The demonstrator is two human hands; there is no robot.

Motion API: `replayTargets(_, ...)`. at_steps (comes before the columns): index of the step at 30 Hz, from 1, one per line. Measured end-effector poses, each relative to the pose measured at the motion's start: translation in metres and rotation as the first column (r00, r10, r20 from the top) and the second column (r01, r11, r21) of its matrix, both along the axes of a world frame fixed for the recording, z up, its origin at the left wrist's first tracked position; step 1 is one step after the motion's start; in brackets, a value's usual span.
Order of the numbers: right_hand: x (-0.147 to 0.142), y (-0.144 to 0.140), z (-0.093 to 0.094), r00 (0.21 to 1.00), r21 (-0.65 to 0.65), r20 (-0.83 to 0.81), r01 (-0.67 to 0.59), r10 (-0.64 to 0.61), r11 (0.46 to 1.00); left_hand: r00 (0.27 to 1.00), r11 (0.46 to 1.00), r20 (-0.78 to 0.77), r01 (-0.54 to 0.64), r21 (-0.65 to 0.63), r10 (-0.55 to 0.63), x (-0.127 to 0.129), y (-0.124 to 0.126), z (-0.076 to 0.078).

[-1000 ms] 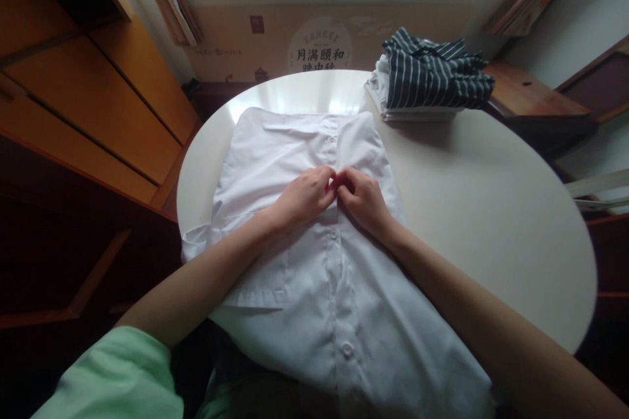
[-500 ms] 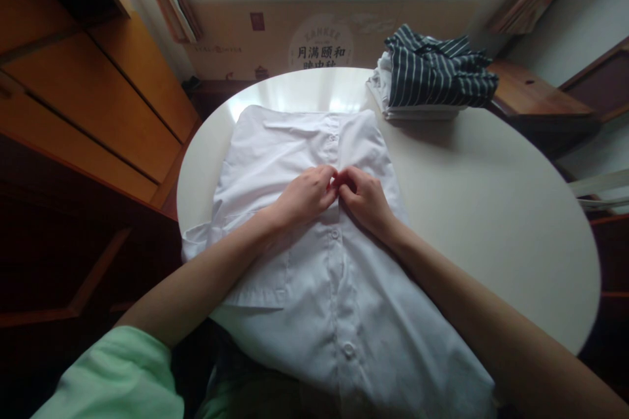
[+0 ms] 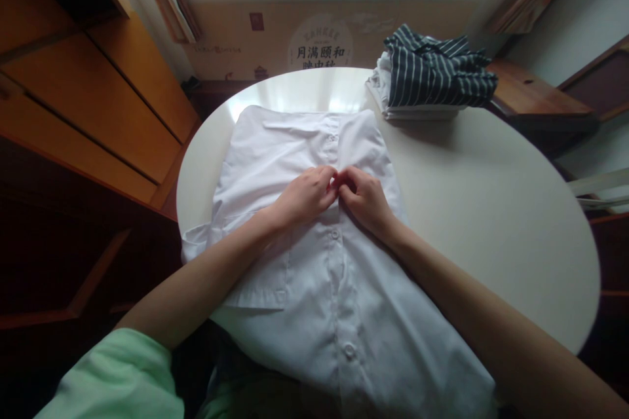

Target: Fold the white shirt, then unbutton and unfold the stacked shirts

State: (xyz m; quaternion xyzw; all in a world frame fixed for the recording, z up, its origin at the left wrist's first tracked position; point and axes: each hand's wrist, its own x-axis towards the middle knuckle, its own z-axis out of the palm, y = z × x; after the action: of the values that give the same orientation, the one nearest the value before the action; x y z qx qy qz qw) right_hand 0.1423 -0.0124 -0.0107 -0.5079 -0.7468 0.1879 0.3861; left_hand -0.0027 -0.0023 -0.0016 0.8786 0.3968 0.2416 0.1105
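A white button-up shirt [image 3: 275, 150] lies front side up on the table, its lower part hanging over the near edge toward me. My left hand [image 3: 309, 193] pinches the button placket from the left. My right hand [image 3: 362, 196] meets it from the right, thumb and fingers curled together on the same strip. Whatever button sits between the fingertips is hidden. Below the hands a white button [image 3: 335, 234] shows on the placket, and another button [image 3: 349, 351] lies nearer to me. A further button [image 3: 332, 139] is above the hands.
A round white table [image 3: 501, 222] carries the shirt. At its back right stands a stack of folded clothes, with a dark striped garment [image 3: 437, 75] on top of white ones. Wooden cabinets [image 3: 113, 98] stand at the left, and a wooden stool-like surface [image 3: 535, 88] is behind right.
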Motion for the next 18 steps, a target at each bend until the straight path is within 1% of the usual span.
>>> replayTargets(18,0.0003,0.0004,-0.0005,1.0,0.013,0.005,-0.003,0.003,1.0,1.0,1.0,-0.021,0.004,0.001,-0.004,-0.0004,-0.0012,0.0021)
